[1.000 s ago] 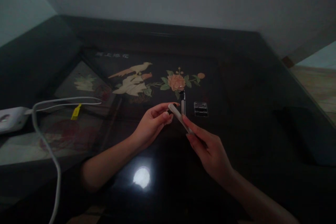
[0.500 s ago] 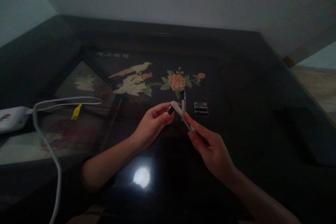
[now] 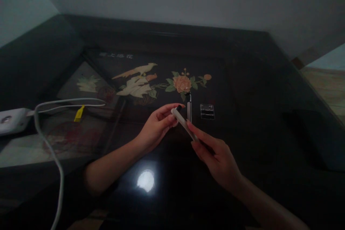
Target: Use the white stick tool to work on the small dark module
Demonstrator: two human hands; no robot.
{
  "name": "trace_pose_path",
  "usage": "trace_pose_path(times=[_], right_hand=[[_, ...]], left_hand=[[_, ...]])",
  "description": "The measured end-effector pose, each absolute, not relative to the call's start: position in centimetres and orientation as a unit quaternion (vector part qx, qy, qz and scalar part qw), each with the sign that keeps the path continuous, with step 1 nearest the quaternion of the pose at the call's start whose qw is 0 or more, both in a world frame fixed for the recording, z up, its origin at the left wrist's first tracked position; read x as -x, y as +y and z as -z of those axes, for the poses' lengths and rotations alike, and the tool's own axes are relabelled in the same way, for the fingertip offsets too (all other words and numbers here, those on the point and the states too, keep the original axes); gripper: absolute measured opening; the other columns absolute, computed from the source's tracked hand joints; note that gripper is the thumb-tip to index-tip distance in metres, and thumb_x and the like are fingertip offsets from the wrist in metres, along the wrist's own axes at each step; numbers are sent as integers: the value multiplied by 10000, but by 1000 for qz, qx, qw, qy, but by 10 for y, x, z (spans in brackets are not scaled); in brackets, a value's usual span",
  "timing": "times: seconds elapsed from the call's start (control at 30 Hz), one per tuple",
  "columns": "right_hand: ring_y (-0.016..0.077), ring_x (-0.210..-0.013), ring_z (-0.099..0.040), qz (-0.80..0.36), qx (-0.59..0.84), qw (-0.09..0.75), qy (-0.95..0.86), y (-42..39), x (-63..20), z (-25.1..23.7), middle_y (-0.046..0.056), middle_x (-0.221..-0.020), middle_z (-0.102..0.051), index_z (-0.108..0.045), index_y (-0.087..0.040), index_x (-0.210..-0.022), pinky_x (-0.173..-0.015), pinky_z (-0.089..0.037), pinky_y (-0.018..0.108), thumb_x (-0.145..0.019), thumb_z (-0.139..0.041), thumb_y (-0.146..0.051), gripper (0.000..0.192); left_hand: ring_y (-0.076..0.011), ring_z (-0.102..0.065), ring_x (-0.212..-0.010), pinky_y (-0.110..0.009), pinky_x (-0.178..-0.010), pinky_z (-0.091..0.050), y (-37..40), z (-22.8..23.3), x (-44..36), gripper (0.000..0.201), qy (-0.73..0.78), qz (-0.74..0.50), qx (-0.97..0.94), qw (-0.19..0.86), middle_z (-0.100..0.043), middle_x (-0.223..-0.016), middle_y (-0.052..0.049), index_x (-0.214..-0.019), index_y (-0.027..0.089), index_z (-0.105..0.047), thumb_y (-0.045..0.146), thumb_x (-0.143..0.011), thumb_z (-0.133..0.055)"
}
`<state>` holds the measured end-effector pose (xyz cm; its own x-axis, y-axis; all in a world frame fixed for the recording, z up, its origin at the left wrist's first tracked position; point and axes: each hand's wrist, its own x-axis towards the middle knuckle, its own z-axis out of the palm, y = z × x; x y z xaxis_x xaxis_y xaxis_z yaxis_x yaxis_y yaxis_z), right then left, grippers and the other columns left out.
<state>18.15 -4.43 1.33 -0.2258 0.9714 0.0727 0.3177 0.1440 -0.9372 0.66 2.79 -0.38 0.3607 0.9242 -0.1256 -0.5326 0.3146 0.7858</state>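
My right hand pinches the lower part of a slim pale-grey stick, which slants up and to the left. Its upper end lies at the fingertips of my left hand. A small black piece shows there, between the left thumb and fingers, against the stick's tip; whether the two are joined I cannot tell. Just behind lies a thin white-and-black object on the dark tabletop. To its right is a small clear case with black parts inside.
The glossy dark table carries a bird-and-flower picture. On the left lie a white power strip, a white cable and a yellow tag. A dark flat object rests at the right.
The stick's upper end has shifted left and slightly down at my left fingers. The black piece now shows above and to the right of the tip instead of below-left of it.
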Motion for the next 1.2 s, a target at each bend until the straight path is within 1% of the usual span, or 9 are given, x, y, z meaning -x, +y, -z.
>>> trace_pose_path(times=[0.13, 0.23, 0.3, 0.5, 0.7, 0.83, 0.93, 1.03, 1.2], right_hand=[[175, -674, -662, -416, 517, 382, -643, -41, -182, -11, 9, -711, -688, -564, -251, -1352, -599, -582, 300, -922, -508, -191, 438], [176, -683, -663, -411, 530, 386, -633, -38, -183, -11, 17, -745, -693, -566, -248, -1351, -593, -582, 301, -926, -508, -207, 431], [182, -699, -669, -412, 535, 390, -626, -37, -184, -10, 19, -728, -689, -568, -238, -1351, -590, -584, 299, -928, -504, -208, 429], [190, -717, -672, -416, 544, 392, -614, -36, -185, -9, 29, -741, -689, -567, -231, -1354, -570, -582, 297, -929, -498, -213, 431], [175, -615, -637, -430, 531, 393, -616, -41, -181, -10, 4, -633, -643, -557, -246, -1363, -537, -569, 292, -933, -507, -225, 434], [158, -546, -600, -425, 515, 384, -638, -45, -179, -12, -7, -584, -614, -551, -248, -1370, -498, -549, 273, -931, -504, -205, 444], [156, -559, -609, -426, 500, 379, -652, -47, -179, -13, 0, -616, -635, -570, -263, -1352, -487, -545, 262, -925, -510, -199, 436], [164, -598, -633, -439, 490, 382, -649, -48, -179, -14, 11, -673, -670, -565, -274, -1355, -497, -554, 267, -921, -518, -196, 444], [179, -686, -669, -445, 496, 381, -641, -46, -180, -15, 18, -750, -704, -572, -278, -1346, -573, -584, 290, -918, -522, -193, 439]], left_hand=[[-77, -497, -645, -199, -651, -415, 28, 5, -6, 481, 297, -478, -334, 756, -658, -763, -18, -970, 149, -761, 411, -585, -881], [-80, -477, -635, -209, -656, -408, 27, 5, -6, 511, 303, -479, -332, 754, -613, -684, 3, -983, 135, -753, 427, -582, -879], [-80, -472, -626, -208, -645, -402, 27, 5, -6, 493, 302, -481, -331, 754, -586, -649, 17, -970, 144, -754, 429, -587, -876], [-82, -486, -623, -210, -645, -406, 27, 5, -6, 432, 301, -483, -324, 756, -589, -640, 22, -925, 164, -760, 418, -595, -873], [-91, -486, -632, -214, -659, -412, 27, 3, -7, 501, 298, -481, -336, 753, -596, -634, 15, -980, 153, -757, 436, -584, -875], [-100, -528, -686, -209, -672, -424, 28, 2, -7, 475, 299, -480, -336, 753, -648, -723, -6, -964, 168, -761, 413, -576, -883], [-87, -528, -654, -194, -626, -420, 28, 1, -7, 418, 303, -482, -330, 753, -669, -766, -7, -952, 181, -760, 389, -606, -872], [-85, -545, -656, -188, -635, -438, 28, 1, -7, 403, 298, -481, -328, 756, -672, -777, -5, -936, 179, -758, 380, -606, -873], [-82, -534, -660, -189, -632, -432, 28, 1, -7, 425, 302, -480, -328, 755, -673, -781, -8, -930, 173, -762, 405, -592, -877]])
